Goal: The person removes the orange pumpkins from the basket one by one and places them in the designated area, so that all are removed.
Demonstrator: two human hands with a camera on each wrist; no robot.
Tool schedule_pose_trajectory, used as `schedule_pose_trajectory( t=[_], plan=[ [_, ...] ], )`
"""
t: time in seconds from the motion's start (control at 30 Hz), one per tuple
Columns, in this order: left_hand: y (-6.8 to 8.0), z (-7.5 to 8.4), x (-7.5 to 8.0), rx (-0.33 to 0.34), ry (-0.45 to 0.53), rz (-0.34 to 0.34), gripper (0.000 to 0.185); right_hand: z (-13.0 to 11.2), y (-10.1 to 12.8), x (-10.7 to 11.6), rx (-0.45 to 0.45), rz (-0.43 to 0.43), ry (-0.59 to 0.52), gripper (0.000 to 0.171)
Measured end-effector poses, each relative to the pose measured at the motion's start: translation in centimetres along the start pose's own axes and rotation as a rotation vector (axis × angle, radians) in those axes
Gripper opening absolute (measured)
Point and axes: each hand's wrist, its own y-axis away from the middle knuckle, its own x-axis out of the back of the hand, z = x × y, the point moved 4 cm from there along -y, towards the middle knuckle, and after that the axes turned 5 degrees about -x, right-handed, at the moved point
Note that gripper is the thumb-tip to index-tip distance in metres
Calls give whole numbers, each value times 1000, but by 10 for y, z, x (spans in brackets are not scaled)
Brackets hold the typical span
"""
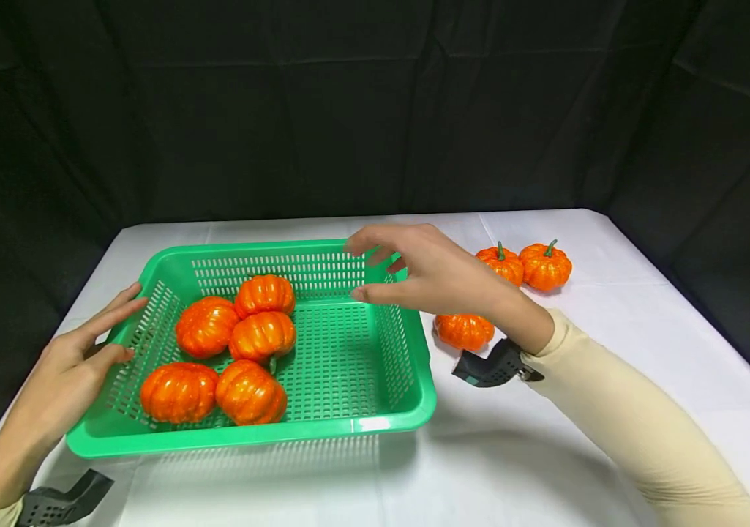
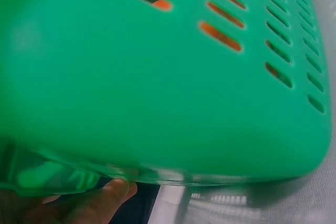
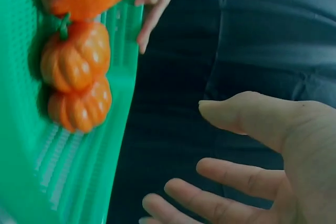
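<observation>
A green slotted basket (image 1: 249, 439) stands on the white table and holds several orange pumpkins (image 1: 263, 337). My left hand (image 1: 94, 340) rests against the basket's left rim with its fingers straight. In the left wrist view the basket wall (image 2: 157, 77) fills the frame, with a fingertip (image 2: 113, 192) under its rim. My right hand (image 1: 384, 274) hovers over the basket's far right corner, fingers spread and holding nothing. The right wrist view shows that open palm (image 3: 252, 182) beside the pumpkins (image 3: 76, 64) in the basket (image 3: 84, 171).
Three more pumpkins lie on the table right of the basket: one (image 1: 463, 331) under my right wrist, two (image 1: 502, 263) (image 1: 545, 266) farther back. Black cloth surrounds the table.
</observation>
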Motion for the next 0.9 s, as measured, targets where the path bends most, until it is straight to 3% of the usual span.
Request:
schedule_pose_trajectory(
  t=[0.2, 0.47, 0.9],
  plan=[
    [0, 2, 0, -10, 6, -3, 60, -15, -25, -19, 84, -101, -87, 42],
    [0, 2, 0, -6, -3, -8, 60, -27, -50, -41, 105, -212, -107, 45],
    [0, 0, 2, -12, -10, -10, 61, -37, -81, -91, 177, -450, -34, 53]
  ],
)
